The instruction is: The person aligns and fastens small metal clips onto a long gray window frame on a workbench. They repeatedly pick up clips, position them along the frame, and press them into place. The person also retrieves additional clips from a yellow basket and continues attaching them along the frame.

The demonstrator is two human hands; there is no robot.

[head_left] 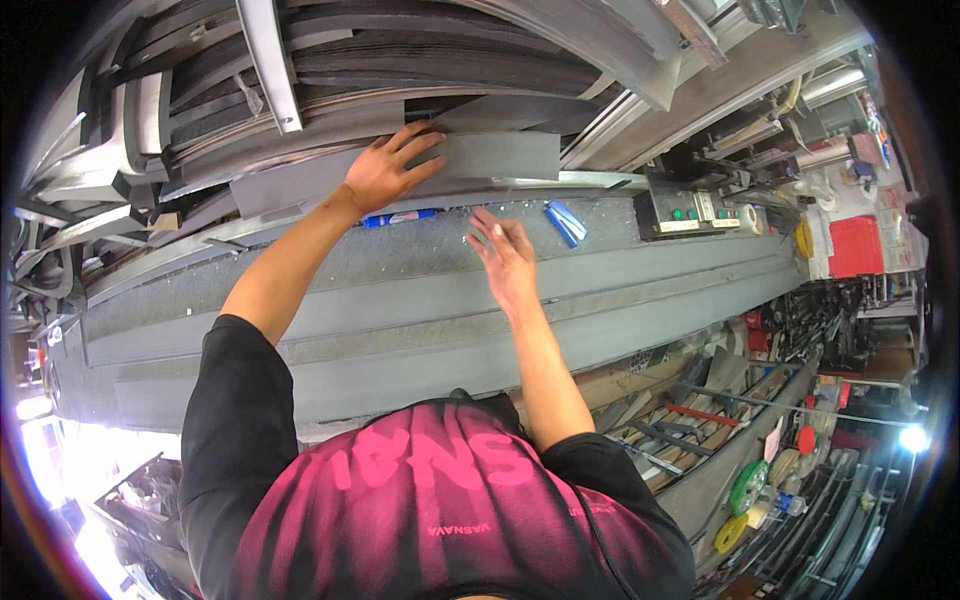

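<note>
Fingers spread, my left hand [392, 165] reaches to a flat grey sheet strip [505, 157] at the front of the stacked sheets; whether it presses on the strip or hovers just over it I cannot tell. My right hand [508, 255] is held above the long grey bench surface [410, 300], fingers apart and nothing in them. Between the two hands, by the bench's far edge, lies a blue marker-like tube [400, 218]. Just right of my right hand is a blue and white slim object [566, 223], its kind unclear.
Long dark strips [430, 65] are stacked beyond the bench, with an upright metal bar [268, 65] in front. A control box [685, 214] with green buttons stands at the right. A rack [690, 420] of offcuts and a green tape roll [748, 487] are at lower right.
</note>
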